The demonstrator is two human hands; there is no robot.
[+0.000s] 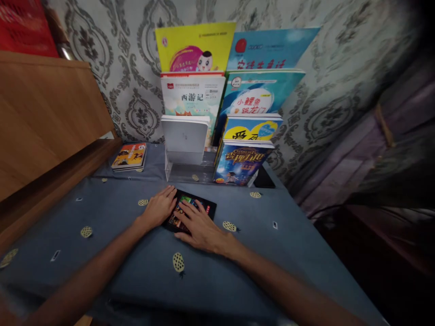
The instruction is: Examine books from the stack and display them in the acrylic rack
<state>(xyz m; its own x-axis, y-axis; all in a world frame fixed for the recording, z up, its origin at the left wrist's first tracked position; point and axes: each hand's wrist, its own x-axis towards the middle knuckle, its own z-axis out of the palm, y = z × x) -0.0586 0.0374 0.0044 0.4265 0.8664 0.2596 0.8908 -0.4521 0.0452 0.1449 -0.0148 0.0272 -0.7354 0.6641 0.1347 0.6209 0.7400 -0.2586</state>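
A dark, book-sized flat item point(211, 207) with a colourful picture on its upper face lies on the blue cloth; I cannot tell whether it is a book or a tablet. Along its left edge rests my left hand point(159, 207), fingers stretched out and close together, thumb side hidden. My right hand point(201, 226) lies palm down over its middle and lower part, fingers spread and touching the picture. Much of the picture is covered by that hand. Neither hand has its fingers wrapped round anything.
Behind the hands a clear stand point(168, 170) holds upright books, among them a blue book point(238, 163) and a grey-covered one point(185, 140). A small stack of orange books point(129, 156) lies at the left, near a wooden panel point(47, 113). A black flat object point(265, 178) sits right of the stand.
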